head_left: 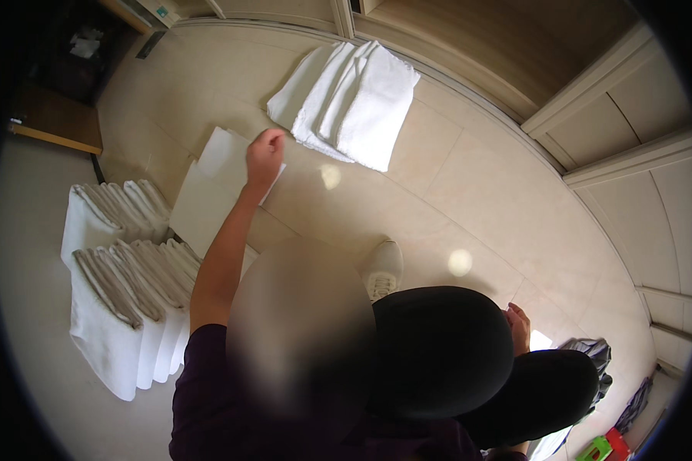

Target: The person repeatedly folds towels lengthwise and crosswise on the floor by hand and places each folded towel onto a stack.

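Note:
My left hand (264,158) reaches forward over flat white sheets (215,167) on the floor, its fingers curled closed. Whatever they hold, if anything, is hidden. Just beyond it, to the right, lies an overlapping row of folded white towels (377,107). Beside my left forearm, two rows of folded white towels (104,307) stand packed on edge. My right hand (519,329) is low beside my knee; the knee hides most of it, and only some bent fingers show. A white flat piece (540,339) is right next to that hand.
Tiled floor (454,200) spreads ahead of my light shoe (382,269). An open wooden cabinet (500,46) and pale doors (638,131) line the far and right sides. A dark cloth bundle (592,353) lies at right, with a green plastic object (594,449) at the lower right.

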A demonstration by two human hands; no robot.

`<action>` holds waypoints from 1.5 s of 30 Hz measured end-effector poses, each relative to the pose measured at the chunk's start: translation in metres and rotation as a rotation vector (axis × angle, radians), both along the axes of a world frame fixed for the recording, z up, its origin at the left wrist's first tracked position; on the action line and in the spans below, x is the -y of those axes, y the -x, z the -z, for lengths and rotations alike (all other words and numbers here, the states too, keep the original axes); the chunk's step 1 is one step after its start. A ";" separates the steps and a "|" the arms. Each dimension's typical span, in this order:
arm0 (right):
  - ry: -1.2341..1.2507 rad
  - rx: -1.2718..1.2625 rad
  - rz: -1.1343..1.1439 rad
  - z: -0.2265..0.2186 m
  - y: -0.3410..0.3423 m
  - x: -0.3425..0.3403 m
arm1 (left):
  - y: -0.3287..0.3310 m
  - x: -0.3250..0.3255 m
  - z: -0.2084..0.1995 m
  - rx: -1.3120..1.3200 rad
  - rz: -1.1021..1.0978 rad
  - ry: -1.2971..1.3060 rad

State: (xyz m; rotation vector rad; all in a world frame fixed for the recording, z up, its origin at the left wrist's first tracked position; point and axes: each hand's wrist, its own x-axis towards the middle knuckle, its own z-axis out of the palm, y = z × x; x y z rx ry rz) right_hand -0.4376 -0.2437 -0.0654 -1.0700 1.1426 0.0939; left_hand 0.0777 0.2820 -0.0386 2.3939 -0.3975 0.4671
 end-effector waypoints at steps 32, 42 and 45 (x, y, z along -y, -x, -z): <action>0.443 0.486 -0.786 -0.133 -0.102 0.037 | 0.193 0.340 -0.125 -0.739 1.422 -0.150; 0.612 0.014 -0.961 -0.133 0.006 0.118 | 0.167 0.297 -0.012 -1.215 1.241 -0.175; 0.485 -0.244 -1.192 -0.094 0.055 0.127 | 0.161 0.324 -0.062 -1.285 1.190 -0.104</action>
